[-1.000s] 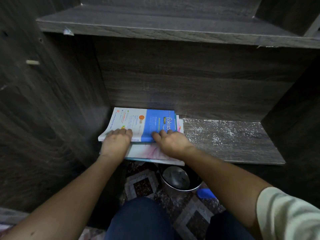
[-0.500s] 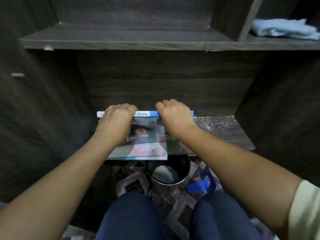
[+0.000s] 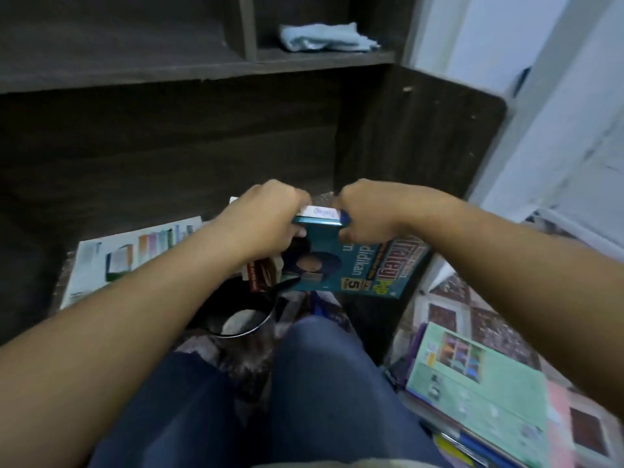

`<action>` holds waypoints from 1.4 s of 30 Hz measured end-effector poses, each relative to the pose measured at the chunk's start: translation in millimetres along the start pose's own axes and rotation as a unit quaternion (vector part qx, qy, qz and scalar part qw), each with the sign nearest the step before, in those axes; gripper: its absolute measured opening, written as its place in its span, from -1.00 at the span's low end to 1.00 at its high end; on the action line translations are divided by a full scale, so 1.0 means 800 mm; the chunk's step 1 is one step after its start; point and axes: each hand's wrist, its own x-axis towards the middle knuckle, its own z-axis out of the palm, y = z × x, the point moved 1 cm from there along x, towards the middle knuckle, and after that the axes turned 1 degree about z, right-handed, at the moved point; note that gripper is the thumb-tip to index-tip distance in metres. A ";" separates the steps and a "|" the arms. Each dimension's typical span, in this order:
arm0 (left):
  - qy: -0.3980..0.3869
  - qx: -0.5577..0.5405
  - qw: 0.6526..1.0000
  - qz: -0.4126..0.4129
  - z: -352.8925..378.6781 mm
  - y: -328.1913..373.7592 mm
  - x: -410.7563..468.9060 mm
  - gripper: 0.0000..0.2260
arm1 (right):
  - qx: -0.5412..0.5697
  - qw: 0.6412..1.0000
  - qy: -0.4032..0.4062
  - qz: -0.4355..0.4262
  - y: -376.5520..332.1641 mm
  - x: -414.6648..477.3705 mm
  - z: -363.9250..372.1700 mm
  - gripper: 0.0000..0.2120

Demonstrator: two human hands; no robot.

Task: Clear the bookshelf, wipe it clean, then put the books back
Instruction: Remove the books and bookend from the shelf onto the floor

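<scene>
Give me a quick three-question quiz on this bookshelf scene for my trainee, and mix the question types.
1. True or false: the folded light blue cloth lies on the floor.
2. Which of the left hand and the right hand grips the stack of books with the teal cover on top? A) left only B) right only C) both
3. Fill in: the round metal bin stands ____ the held stack.
Key: 1 false, the cloth lies in an upper shelf compartment; 2 C; 3 below.
</scene>
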 end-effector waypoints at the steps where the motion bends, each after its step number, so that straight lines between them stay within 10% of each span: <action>1: -0.009 -0.009 1.000 0.019 0.009 0.025 0.010 -0.82 | -0.006 1.000 -0.009 0.017 0.022 -0.020 0.006 -0.80; 15: -0.145 -0.044 0.963 0.223 0.201 0.264 0.088 -0.79 | 0.100 0.965 -0.148 0.190 0.218 -0.188 0.197 -0.78; 32: -0.255 -0.029 0.954 0.158 0.336 0.271 0.109 -0.66 | 0.020 0.942 -0.196 0.272 0.203 -0.227 0.488 -0.46; 42: -0.269 0.024 0.946 0.179 0.347 0.254 0.096 -0.65 | 0.067 0.914 -0.284 0.281 0.208 -0.204 0.456 -0.38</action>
